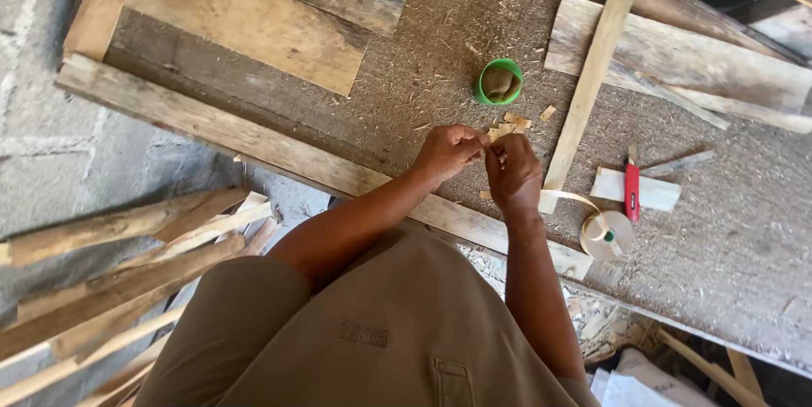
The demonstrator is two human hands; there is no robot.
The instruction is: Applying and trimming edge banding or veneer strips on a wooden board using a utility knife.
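Both hands are meeting above the bench [440, 60]: the left hand [446, 153] and right hand [512, 172] are pinching a small pale wood chip [501, 132] between their fingertips, the chip showing just above the knuckles; its long axis cannot be told. Around them, the sawdust-strewn bench is carrying a green cup [500, 82] beyond the chip, a slat [586, 90] running away from the right hand, a tape roll [606, 233] and a red knife [632, 188]. Boards are leaning at left on a concrete floor [51, 145].
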